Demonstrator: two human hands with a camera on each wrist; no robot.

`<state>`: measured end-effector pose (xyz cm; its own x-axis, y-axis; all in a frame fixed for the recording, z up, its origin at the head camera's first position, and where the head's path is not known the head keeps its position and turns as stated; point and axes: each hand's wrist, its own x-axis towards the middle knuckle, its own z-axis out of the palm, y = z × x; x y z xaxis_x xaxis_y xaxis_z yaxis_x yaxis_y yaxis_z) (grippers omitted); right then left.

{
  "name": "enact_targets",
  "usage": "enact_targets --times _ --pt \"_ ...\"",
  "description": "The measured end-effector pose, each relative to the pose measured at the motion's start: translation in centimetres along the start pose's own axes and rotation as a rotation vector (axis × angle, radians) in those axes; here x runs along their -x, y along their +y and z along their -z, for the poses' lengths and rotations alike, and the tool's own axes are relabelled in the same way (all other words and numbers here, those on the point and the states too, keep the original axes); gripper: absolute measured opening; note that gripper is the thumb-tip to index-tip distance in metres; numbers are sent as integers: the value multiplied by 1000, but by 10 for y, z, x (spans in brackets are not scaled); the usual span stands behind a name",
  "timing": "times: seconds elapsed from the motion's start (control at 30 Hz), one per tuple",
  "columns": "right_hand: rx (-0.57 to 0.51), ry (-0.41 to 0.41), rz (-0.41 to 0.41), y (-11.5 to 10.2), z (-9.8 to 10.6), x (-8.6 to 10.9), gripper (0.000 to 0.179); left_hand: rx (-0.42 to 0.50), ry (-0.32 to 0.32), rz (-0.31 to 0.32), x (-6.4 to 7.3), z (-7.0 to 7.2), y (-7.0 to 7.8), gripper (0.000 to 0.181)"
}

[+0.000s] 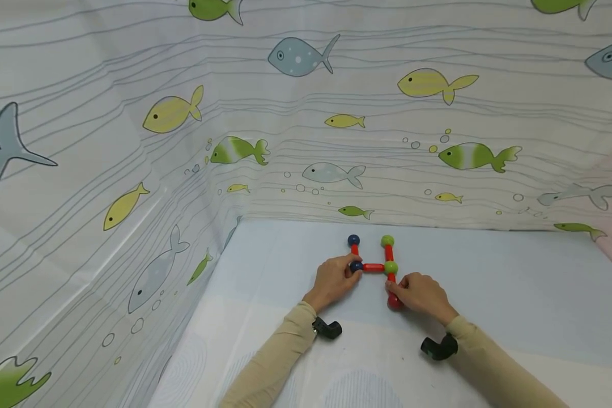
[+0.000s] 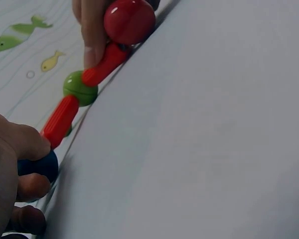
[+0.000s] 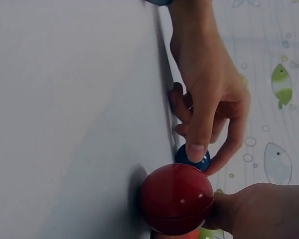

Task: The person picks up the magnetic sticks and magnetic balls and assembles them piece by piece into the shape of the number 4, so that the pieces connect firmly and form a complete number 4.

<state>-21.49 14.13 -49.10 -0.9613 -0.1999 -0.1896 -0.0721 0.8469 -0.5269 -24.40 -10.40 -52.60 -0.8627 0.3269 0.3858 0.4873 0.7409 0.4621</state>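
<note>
Red rods and coloured balls are joined into one flat figure on the table. My left hand (image 1: 334,279) pinches the near blue ball (image 1: 356,266), thumb and fingers at its sides. From that ball a red rod leads up to another blue ball (image 1: 353,240), and a crosswise red rod (image 1: 373,267) runs to a green ball (image 1: 390,267). A second green ball (image 1: 387,241) stands beyond it on its own rod. My right hand (image 1: 422,293) grips the rod (image 2: 107,64) between the green ball and the larger red ball (image 3: 177,199), which is nearest me.
The pale table (image 1: 489,294) spreads out around the figure. A fish-printed curtain (image 1: 285,141) closes off the back and the left side. Black wrist devices (image 1: 327,328) hang at both sleeves.
</note>
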Motion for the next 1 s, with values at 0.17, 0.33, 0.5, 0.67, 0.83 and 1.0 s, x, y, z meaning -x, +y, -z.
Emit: enact_targets --times 0.17,0.33,0.5,0.67,0.83,1.0 --pt "-7 -12 -2 -1 2 -2 47 5 1 -2 -2 1 0 26" --pt "-33 -25 -18 0 2 -3 49 3 -8 5 -2 1 0 26" --pt "-43 -32 -21 0 0 -3 49 1 -7 9 0 0 1 26" --pt "-54 -33 -5 3 0 -1 51 -6 -10 14 0 -1 1 26" --pt "-103 -83 28 9 2 3 53 -12 -9 14 0 -1 0 26" --pt "-185 -149 52 14 5 9 51 -12 3 5 -1 -2 0 27"
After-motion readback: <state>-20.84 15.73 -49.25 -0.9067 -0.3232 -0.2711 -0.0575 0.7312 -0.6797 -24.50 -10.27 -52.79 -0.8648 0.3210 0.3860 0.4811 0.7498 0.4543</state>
